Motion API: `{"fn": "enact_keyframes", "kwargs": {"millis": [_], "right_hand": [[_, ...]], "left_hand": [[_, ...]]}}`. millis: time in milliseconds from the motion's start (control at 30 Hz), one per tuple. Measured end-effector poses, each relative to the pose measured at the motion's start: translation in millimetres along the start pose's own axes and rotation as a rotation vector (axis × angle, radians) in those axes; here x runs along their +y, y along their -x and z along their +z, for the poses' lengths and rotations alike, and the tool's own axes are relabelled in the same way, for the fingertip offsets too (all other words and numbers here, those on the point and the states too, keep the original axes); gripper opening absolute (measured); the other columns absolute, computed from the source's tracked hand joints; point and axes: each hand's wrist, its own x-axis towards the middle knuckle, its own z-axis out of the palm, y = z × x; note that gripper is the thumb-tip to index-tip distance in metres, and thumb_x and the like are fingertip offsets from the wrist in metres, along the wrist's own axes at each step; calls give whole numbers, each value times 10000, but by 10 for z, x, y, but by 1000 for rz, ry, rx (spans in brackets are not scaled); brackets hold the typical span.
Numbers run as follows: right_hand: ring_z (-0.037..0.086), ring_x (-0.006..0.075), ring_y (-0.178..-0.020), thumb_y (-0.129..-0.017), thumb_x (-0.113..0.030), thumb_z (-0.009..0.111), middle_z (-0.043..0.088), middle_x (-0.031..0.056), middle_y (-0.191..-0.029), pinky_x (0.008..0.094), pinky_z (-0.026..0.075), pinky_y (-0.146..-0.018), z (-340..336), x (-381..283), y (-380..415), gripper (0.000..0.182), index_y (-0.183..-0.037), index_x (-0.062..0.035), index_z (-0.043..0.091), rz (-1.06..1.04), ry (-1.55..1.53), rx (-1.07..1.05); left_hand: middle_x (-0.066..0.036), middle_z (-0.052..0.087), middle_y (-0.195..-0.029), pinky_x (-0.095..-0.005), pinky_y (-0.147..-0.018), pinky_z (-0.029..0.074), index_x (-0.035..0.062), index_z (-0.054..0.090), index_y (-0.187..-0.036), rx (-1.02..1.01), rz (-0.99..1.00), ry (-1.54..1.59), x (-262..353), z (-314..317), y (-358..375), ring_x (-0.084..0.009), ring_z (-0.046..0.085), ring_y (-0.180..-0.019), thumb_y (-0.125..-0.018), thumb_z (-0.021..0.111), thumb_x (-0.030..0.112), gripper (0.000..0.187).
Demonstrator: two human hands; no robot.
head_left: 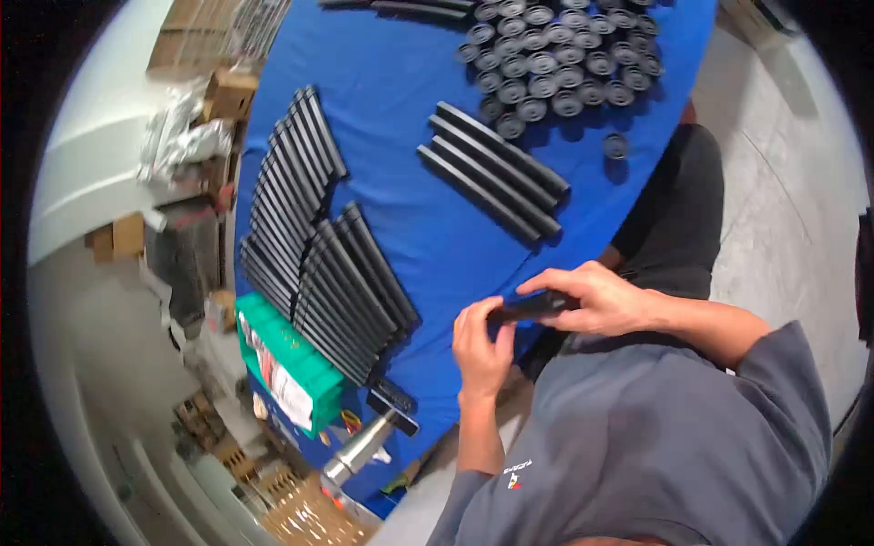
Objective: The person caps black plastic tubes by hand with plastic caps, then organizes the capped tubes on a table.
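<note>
My left hand and my right hand hold a short black tube between them, in front of my waist. Fingers of both hands are closed around its ends, and much of it is hidden. Just beyond my hands, several black tubes lie side by side on the blue tablecloth. Many round black caps stand packed together at the far end. One cap sits apart from them near the table's edge.
Rows of long black tubes cover the table's left side. Beside them stands a green bin holding papers. A silver cylindrical tool lies near a black block. Cardboard boxes are off the table's left side.
</note>
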Motion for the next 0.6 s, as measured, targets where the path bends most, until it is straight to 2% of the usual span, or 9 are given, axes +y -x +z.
{"fn": "enact_keyframes", "kwargs": {"millis": [100, 200, 233, 333, 433, 533, 567, 600], "right_hand": [[733, 260, -755, -925, -191, 745, 723, 154, -867, 384, 552, -663, 8, 1, 14, 465, -1346, -44, 614, -91, -76, 5], [717, 239, -730, -932, -225, 753, 715, 136, -846, 373, 545, -650, 20, 25, 4, 482, -1358, -44, 617, -181, -114, 8], [708, 224, -718, -938, -251, 756, 711, 131, -837, 369, 545, -648, 7, -6, 7, 443, -1302, -29, 637, -159, -134, 8], [705, 246, -714, -939, -259, 753, 708, 139, -838, 376, 545, -650, -9, 7, -16, 377, -1211, -19, 648, -124, -95, -12], [690, 277, -697, -941, -280, 753, 695, 144, -821, 390, 541, -646, 11, 40, -21, 338, -1127, -20, 645, -160, -98, 48], [688, 303, -699, -936, -313, 761, 679, 146, -797, 403, 542, -648, 78, 68, -52, 361, -1109, -20, 639, -205, -71, 82], [705, 308, -741, -932, -356, 766, 681, 139, -809, 411, 550, -665, 71, 29, -39, 430, -1174, -27, 629, -194, -86, 61], [714, 322, -856, -926, -408, 764, 692, 164, -926, 422, 562, -721, 81, 22, -45, 557, -1292, -28, 586, -210, -51, 52]], "left_hand": [[-120, 704, -1187, -374, -972, 511, 0, 665, -1172, -169, -195, 293, 125, -145, 22, -218, 668, -1083, -851, 755, 36, 335], [-115, 683, -1199, -354, -971, 500, -14, 663, -1189, -264, -140, 400, 197, -231, -2, -207, 643, -1089, -868, 747, 47, 337], [-124, 664, -1215, -346, -971, 497, -20, 657, -1239, -281, -95, 390, 150, -234, 12, -222, 632, -1103, -873, 744, 51, 383], [-146, 661, -1252, -360, -960, 526, -2, 654, -1277, -299, -14, 339, 87, -233, 2, -275, 674, -1082, -868, 749, 22, 421], [-141, 691, -1176, -373, -927, 535, -8, 680, -1245, -231, -81, 286, 264, -216, -33, -273, 679, -1041, -853, 758, 22, 401], [-141, 701, -1101, -366, -936, 516, -38, 694, -1194, -205, -79, 172, 217, -192, -1, -250, 666, -1018, -845, 783, 68, 375], [-126, 722, -1058, -368, -916, 523, -44, 711, -1113, -147, -49, 208, 207, -179, 1, -242, 678, -977, -841, 789, 69, 304], [-137, 725, -1078, -381, -933, 526, -26, 706, -1101, -123, -118, 280, 128, -173, 55, -249, 682, -1001, -844, 781, 56, 280]]}}
